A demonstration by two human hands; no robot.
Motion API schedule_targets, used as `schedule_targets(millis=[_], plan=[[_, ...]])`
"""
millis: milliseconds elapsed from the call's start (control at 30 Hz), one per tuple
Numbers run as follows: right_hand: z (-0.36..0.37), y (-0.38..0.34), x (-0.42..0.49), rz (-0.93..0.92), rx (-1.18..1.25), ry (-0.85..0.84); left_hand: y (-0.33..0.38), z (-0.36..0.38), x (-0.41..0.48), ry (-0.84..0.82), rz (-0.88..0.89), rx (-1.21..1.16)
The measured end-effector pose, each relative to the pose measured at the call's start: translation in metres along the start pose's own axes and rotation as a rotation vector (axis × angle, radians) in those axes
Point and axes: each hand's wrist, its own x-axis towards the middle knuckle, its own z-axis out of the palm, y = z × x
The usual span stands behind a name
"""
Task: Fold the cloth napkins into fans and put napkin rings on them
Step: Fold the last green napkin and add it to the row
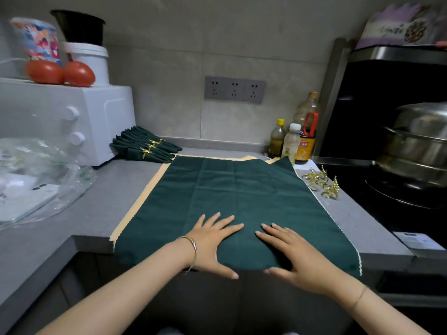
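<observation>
1. A grey countertop (101, 201) is set against a wall of large grey tiles (169, 56).
2. 3 grey sockets (234, 89) are mounted in a row on the wall.
3. A white oven (79, 117) is placed at the left.
4. A black hob (377, 201) is fitted at the right.

No legible txt; soy sauce bottle (305, 146) label too blurry.

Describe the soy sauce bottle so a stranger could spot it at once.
Look where the counter meets the stove's steel edge, right of the wall sockets. Four bottles cluster there; the soy sauce bottle is the dark one with a red handle and an orange label, unlike its paler, capped neighbours.
</observation>
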Motion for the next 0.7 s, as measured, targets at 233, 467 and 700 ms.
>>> schedule_targets(millis=[233, 467, 700], plan=[[-0.021, -0.001, -0.004, 0.042, 0.026, -0.031, -0.012, -0.016, -0.014, 0.058, -0.007, -0.237], [-0.057, 0.032, 0.002, 0.224, 0.071, -0.042, -0.055, -0.061, -0.025, 0.12, -0.142, -0.167], [-0.115, 0.042, 0.014, 0.358, 0.396, -0.281, -0.074, -0.107, -0.019, -0.08, -0.216, -0.352]])
